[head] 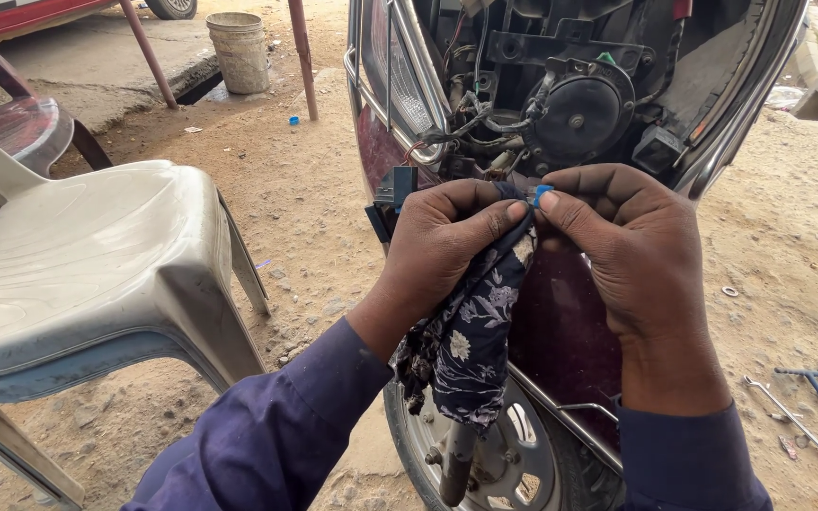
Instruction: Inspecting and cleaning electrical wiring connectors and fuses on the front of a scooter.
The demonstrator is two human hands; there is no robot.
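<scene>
Both hands' fingers pinch a floral cloth (471, 331), the right hand (631, 251) perhaps gripping a small blue piece (542, 194).

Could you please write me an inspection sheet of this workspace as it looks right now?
Surface: sandy ground, small stones scattered.
Job's things: maroon scooter, front panel off, horn exposed; floral cloth hangs from the left hand; small blue piece at the right fingertips.
Clutter: hand tools on the ground at right; a blue cap near the poles.
Grips: left hand pinches the cloth; right hand pinches the blue piece; the hands meet.
Cables: loose wires beside the horn.
Surroundings: plastic chair at left, bucket behind.
</scene>
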